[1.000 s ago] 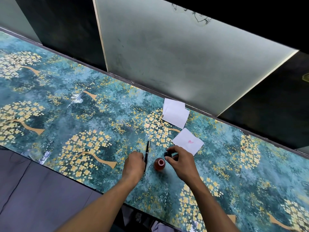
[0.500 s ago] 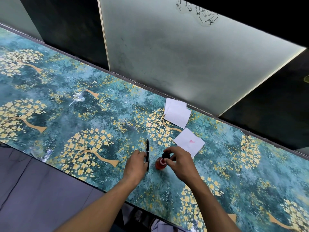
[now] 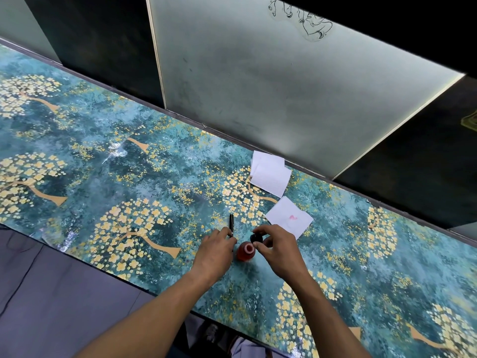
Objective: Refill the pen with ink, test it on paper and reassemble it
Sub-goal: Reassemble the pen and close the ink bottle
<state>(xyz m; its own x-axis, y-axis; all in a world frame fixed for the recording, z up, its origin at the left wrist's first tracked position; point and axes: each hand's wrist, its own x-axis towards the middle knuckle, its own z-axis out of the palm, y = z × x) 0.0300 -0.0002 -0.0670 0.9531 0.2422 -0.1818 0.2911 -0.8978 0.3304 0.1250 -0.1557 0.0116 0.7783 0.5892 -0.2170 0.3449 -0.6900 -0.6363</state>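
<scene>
A small red ink bottle (image 3: 245, 252) stands uncapped on the patterned table (image 3: 129, 182), between my hands. My right hand (image 3: 277, 248) pinches the bottle's black cap (image 3: 256, 238) just above and behind the bottle's mouth. A thin black pen (image 3: 231, 223) lies on the table left of the bottle. My left hand (image 3: 215, 250) rests over the pen's near end, fingertips touching it; the grip itself is hidden. A white paper square (image 3: 288, 220) with a pink ink mark lies behind my right hand.
Two more overlapping white paper squares (image 3: 269, 174) lie near the table's far edge. Behind the table rises a wall of frosted glass (image 3: 271, 81) and dark panels. The table's near edge runs just under my forearms, with grey floor (image 3: 51, 293) to the left.
My right hand has shifted the black cap slightly over the ink bottle. My left hand stays on the pen's near end. The view has tilted a little.
</scene>
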